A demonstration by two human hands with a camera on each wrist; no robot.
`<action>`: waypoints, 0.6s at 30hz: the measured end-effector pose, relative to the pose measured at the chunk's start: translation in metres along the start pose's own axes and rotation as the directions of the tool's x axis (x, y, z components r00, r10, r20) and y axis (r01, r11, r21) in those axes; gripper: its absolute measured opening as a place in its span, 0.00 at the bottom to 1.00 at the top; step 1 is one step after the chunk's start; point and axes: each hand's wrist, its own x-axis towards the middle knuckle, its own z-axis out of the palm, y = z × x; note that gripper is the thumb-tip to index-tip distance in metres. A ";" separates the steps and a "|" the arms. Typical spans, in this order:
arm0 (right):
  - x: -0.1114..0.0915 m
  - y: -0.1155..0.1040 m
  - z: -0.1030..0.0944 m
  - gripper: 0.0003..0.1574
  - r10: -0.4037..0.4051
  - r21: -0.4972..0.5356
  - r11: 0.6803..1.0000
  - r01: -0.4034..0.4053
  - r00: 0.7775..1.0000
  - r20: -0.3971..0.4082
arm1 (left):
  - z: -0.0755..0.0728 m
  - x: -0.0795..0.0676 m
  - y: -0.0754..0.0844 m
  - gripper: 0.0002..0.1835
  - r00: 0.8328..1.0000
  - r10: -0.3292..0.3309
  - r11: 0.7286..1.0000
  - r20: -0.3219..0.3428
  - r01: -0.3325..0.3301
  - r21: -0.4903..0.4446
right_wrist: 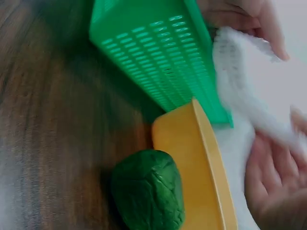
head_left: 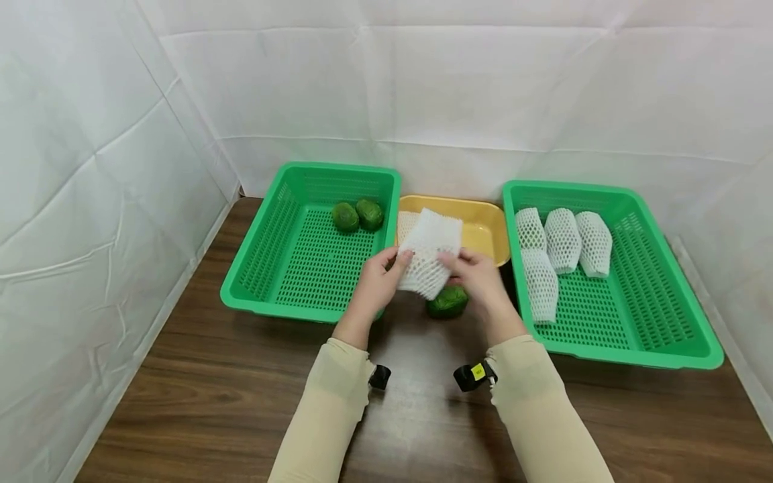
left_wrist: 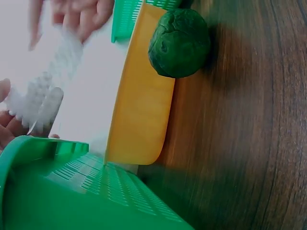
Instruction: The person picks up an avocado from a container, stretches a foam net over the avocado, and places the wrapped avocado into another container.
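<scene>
A white foam fruit net [head_left: 430, 248], flattened, is held up between both hands in the head view. My left hand [head_left: 377, 278] pinches its left edge between thumb and fingers. On its right side my right hand [head_left: 480, 278] has the thumb over the mesh and fingers beneath; motion blurs this hand. Below the net a dark green, wrinkled avocado [head_left: 447, 302] sits on the table, partly covered by the net in the head view. In the right wrist view the avocado [right_wrist: 147, 190] stands beside the yellow tray [right_wrist: 184, 153], apart from both hands.
The left green basket [head_left: 314, 268] holds two avocados [head_left: 357, 216]. Several netted fruits [head_left: 563, 240] lie in the right green basket [head_left: 652, 282]. Between the baskets, the yellow tray [head_left: 492, 238] contains another net [head_left: 406, 223]. White sheeting [head_left: 447, 87] closes off the back and sides.
</scene>
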 end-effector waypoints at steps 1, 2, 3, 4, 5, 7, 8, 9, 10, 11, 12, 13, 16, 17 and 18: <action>0.000 0.000 -0.003 0.22 -0.002 0.055 0.998 0.006 0.997 -0.071 | 0.000 0.001 0.000 0.19 1.000 0.005 1.000 -0.008 -0.005 -0.002; 0.001 0.001 -0.006 0.19 -0.009 0.100 0.995 0.024 0.989 -0.145 | 0.001 0.001 0.000 0.19 1.000 0.009 1.000 -0.016 -0.009 0.001; 0.001 0.001 -0.009 0.18 -0.015 0.133 0.990 0.043 0.978 -0.207 | 0.001 0.002 0.000 0.19 1.000 0.013 1.000 -0.023 -0.013 0.007; 0.001 0.000 -0.010 0.16 -0.019 0.160 0.985 0.059 0.970 -0.244 | 0.001 0.002 0.000 0.19 0.999 0.016 1.000 -0.030 -0.016 0.014; 0.000 0.000 -0.011 0.16 -0.029 0.165 0.984 0.073 0.967 -0.255 | 0.001 0.002 0.000 0.19 0.999 0.012 1.000 -0.033 -0.011 0.019; -0.002 0.000 -0.011 0.19 -0.040 0.145 0.987 0.072 0.976 -0.216 | 0.000 0.002 0.000 0.18 1.000 0.001 1.000 -0.026 -0.001 0.006; -0.003 0.001 -0.009 0.20 -0.049 0.128 0.989 0.073 0.983 -0.179 | 0.000 0.002 0.000 0.17 1.000 -0.009 1.000 -0.013 0.009 0.003; -0.005 0.001 -0.008 0.21 -0.058 0.114 0.991 0.073 0.990 -0.128 | -0.001 0.002 0.000 0.17 1.000 -0.021 1.000 0.011 0.021 -0.010; -0.007 0.001 -0.007 0.23 -0.076 0.110 0.991 0.082 0.995 -0.065 | -0.001 0.002 0.000 0.20 0.999 -0.033 0.999 0.044 0.034 -0.027; -0.008 0.001 -0.007 0.24 -0.090 0.095 0.991 0.090 0.996 0.000 | -0.001 0.002 0.000 0.24 0.996 -0.044 0.998 0.076 0.047 -0.036; -0.010 0.001 -0.006 0.26 -0.106 0.072 0.992 0.101 0.992 0.067 | 0.000 0.002 0.001 0.29 0.993 -0.052 0.998 0.103 0.056 -0.037; -0.012 0.001 -0.006 0.27 -0.122 0.058 0.992 0.115 0.983 0.136 | 0.000 0.002 0.001 0.35 0.991 -0.052 0.998 0.124 0.056 -0.025; -0.016 0.001 -0.003 0.30 -0.175 0.073 0.984 0.160 0.928 0.328 | 0.001 0.002 0.002 0.45 0.988 -0.045 0.999 0.150 0.046 -0.002; -0.017 0.001 -0.003 0.31 -0.191 0.081 0.982 0.173 0.907 0.376 | 0.001 0.003 0.002 0.44 0.989 -0.034 0.999 0.146 0.034 0.002; -0.017 0.001 -0.003 0.31 -0.203 0.102 0.979 0.176 0.890 0.408 | 0.001 0.003 0.002 0.43 0.989 -0.021 1.000 0.145 0.021 0.001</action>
